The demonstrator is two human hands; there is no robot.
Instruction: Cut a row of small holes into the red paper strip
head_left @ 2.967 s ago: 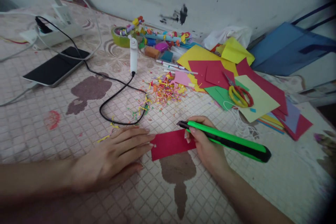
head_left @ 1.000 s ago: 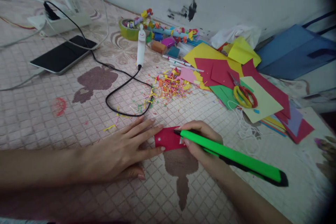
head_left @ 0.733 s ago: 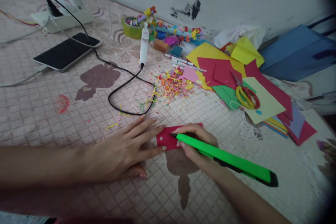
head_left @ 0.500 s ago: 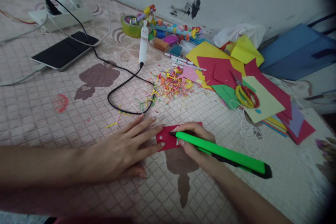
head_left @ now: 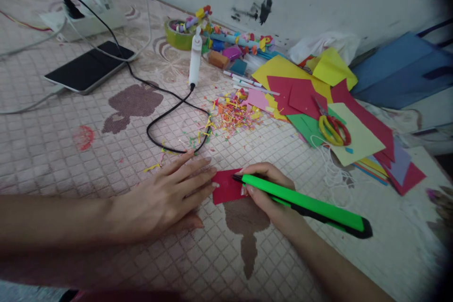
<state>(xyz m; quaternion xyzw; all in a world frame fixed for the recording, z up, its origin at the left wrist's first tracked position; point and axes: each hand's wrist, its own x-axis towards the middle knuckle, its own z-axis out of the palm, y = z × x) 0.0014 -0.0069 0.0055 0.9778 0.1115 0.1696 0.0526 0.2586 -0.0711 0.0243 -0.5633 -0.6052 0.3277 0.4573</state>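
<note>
A dark red strip of paper [head_left: 226,188] is laid flat on a patterned cloth [head_left: 198,264], just below the centre of the frame. A green-and-black tool [head_left: 311,205] is held by the right hand [head_left: 276,212], its grip drawn narrow around the front part; the dark tip is pointed at the strip, though whether the paper is touched cannot be told. The right end of the strip is hidden behind that grip, and its left end is met by the fingertips of the left hand [head_left: 163,198], which is spread flat, palm down, with nothing seen grasped. Whether the tool bears any label cannot be told. Coloured scraps [head_left: 237,113] are scattered above the strip, and yellow-and-red-handled scissors [head_left: 333,127] are rested on stacked coloured sheets [head_left: 307,96] at right. A black cable [head_left: 147,130] is joined to a white device [head_left: 194,63] near upper centre. A dark-screened tablet [head_left: 88,67] and a white power strip [head_left: 92,26] are seen at upper left, a blue bag [head_left: 396,75] at upper right.
</note>
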